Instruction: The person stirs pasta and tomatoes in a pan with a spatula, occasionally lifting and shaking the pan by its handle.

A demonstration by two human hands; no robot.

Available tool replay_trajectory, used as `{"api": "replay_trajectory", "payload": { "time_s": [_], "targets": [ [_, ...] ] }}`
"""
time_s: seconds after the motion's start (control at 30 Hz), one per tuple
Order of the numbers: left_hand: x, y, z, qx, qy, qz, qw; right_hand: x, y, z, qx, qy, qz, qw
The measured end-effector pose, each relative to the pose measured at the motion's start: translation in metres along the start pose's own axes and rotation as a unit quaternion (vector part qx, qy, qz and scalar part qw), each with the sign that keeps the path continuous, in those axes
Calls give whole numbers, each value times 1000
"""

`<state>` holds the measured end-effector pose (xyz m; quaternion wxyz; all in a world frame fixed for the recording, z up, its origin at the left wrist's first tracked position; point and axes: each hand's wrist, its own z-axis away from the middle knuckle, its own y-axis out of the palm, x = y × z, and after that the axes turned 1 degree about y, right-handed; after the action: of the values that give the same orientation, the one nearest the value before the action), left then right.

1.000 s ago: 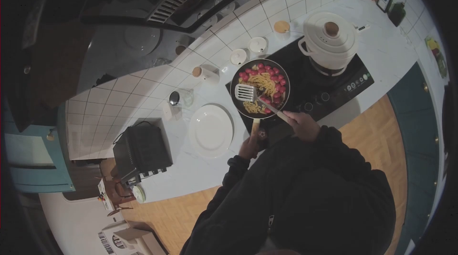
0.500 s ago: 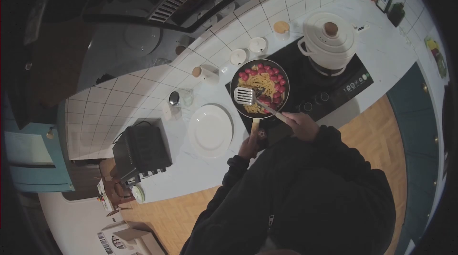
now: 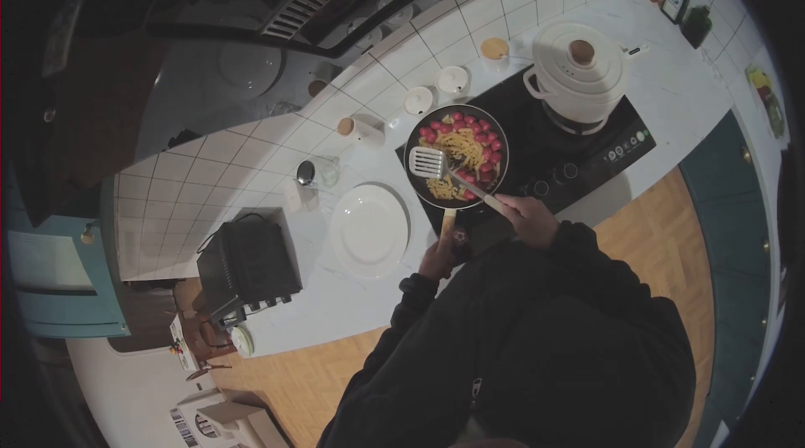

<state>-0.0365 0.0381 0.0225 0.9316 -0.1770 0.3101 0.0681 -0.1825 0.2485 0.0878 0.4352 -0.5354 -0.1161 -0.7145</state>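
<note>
A dark frying pan sits on the left part of the black cooktop. Inside it lie yellow noodles that look like pasta, with red cherry tomatoes along the back and right side. My left hand is wrapped round the pan's pale handle. My right hand grips the handle of a slotted spatula. The spatula's head is over the left side of the pan, overlapping the noodles in this view.
A white plate lies left of the pan. A lidded white pot stands on the cooktop's right side. Small white jars line the tiled wall, and bottles stand at the far right. A black toaster oven sits further left.
The spatula's head has shifted slightly left and up in the pan. My left hand and the pan have hardly moved.
</note>
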Motion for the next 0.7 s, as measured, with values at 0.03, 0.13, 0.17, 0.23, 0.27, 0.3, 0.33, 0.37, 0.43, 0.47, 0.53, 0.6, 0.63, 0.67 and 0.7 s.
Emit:
{"api": "replay_trajectory", "payload": {
  "time_s": [0.03,0.13,0.17,0.23,0.27,0.3,0.33,0.37,0.43,0.47,0.53,0.6,0.63,0.67,0.7],
  "targets": [
    [0,0,0,2,-2,3,1000,-1,0,-1,3,-8,11,1000],
    [8,-1,-5,7,-4,11,1000,-5,0,-2,8,-19,22,1000],
    [12,-2,-8,9,0,14,1000,-5,-1,-2,5,-20,19,1000],
    [6,0,-6,4,4,10,1000,1,-9,2,-1,-24,22,999],
    [2,1,-2,-2,3,5,1000,4,-13,5,-2,-27,27,999],
    [2,1,-1,-6,2,3,1000,8,-17,8,-2,-28,30,999],
    [4,0,-1,-5,3,1,1000,11,-20,12,5,-28,41,999],
    [5,0,-1,-4,5,-2,1000,14,-24,15,11,-27,52,998],
    [6,-1,-3,2,10,-10,1000,15,-25,21,11,-34,77,996],
    [7,-2,-3,5,14,-15,1000,14,-25,24,9,-42,97,994],
    [6,-2,-2,5,13,-18,1000,9,-19,25,-22,-62,139,988],
    [4,-1,-1,2,11,-18,1000,5,-14,24,-68,-87,187,976],
    [3,0,0,-2,2,-17,1000,5,-14,24,-66,-74,204,974],
    [1,0,0,-6,-6,-15,1000,6,-14,23,-65,-61,222,971],
    [0,0,0,-8,-9,-13,1000,8,-16,21,-64,-56,231,969]
  ]
}}
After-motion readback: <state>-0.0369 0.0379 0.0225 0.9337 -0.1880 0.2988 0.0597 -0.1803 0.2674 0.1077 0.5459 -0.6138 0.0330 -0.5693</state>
